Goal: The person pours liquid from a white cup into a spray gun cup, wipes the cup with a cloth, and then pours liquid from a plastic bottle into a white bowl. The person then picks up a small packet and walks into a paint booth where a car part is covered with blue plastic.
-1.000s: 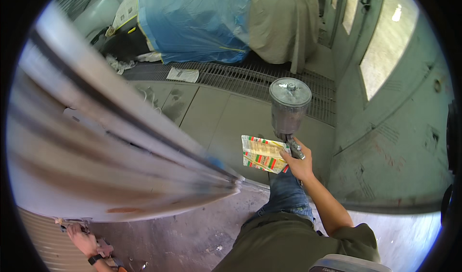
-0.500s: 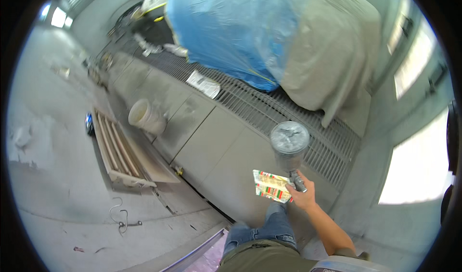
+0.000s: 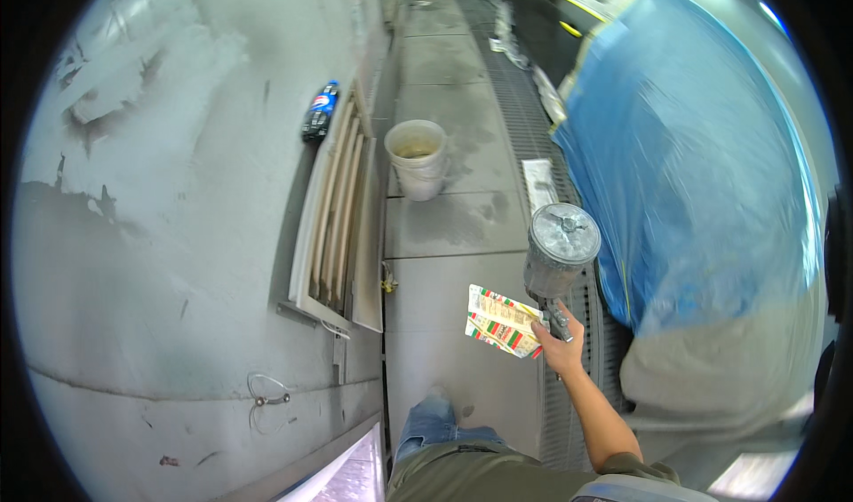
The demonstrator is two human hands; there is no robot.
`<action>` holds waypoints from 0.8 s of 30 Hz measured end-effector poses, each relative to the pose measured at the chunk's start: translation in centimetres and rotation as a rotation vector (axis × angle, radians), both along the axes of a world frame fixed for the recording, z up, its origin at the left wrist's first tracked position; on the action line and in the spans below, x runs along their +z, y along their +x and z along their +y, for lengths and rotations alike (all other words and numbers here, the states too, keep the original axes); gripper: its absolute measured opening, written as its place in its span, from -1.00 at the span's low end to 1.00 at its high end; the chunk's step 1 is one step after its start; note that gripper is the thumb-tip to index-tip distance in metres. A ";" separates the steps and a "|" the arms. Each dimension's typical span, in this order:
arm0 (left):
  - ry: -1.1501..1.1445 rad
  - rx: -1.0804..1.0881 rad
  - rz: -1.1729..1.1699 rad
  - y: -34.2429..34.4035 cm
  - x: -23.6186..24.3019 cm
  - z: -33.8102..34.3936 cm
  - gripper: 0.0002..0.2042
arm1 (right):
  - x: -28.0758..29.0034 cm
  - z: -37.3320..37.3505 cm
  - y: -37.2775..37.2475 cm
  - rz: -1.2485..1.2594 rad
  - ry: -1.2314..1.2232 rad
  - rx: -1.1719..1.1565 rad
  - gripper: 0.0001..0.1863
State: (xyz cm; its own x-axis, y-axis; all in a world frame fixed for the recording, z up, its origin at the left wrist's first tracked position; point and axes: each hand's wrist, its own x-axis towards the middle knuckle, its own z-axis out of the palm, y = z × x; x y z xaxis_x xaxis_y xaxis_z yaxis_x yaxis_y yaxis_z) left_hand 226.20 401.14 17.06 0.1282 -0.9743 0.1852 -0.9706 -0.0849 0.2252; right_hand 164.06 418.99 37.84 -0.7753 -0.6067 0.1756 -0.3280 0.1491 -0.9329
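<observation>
**Spray gun and card held out over the booth floor**

Since the earlier frames the view has swung round: the long panel that filled the left side a second ago is gone, the wall now takes up the left, and the bucket has come to sit upper centre instead of off to the left. The right hand (image 3: 560, 346) has kept the same hold throughout.

That hand is closed around the handle of a spray gun (image 3: 558, 262), fingers wrapped tight, and the same grip pinches a folded colour card (image 3: 502, 322) against the handle on its left side. The gun stands upright with its dull metal cup on top, lid facing the camera, grey with overspray. The card is white with red, green and yellow stripes and fans out to the left, over the concrete floor.

The left hand is out of view.

Beyond the gun, a white bucket (image 3: 416, 157) stands on the floor. A slatted wooden frame (image 3: 336, 227) leans on the wall, a dark bottle (image 3: 319, 111) near its top. To the right, blue plastic sheeting (image 3: 693, 147) covers a large shape beside the floor grating (image 3: 520, 93)
</observation>
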 end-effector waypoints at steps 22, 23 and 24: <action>0.484 -0.010 0.473 -28.3 4.3 7.3 -0.29 | 1.9 -16.8 -14.6 0.006 0.196 0.425 -0.26; 0.426 -0.220 0.568 -33.4 6.9 3.2 -0.29 | 2.7 -17.2 -16.0 -0.022 0.246 0.446 -0.25; 0.357 -0.536 0.541 -39.0 9.4 -1.5 -0.25 | 3.5 -17.3 -17.5 -0.054 0.302 0.469 -0.25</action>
State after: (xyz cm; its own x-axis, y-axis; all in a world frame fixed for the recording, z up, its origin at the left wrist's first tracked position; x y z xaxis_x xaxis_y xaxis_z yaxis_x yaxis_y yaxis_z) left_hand 187.19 399.59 26.46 -0.3858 -0.9172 -0.0994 -0.6660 0.2024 0.7179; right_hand 146.59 401.66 41.32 -0.4132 -0.9060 -0.0921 -0.3764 0.2619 -0.8887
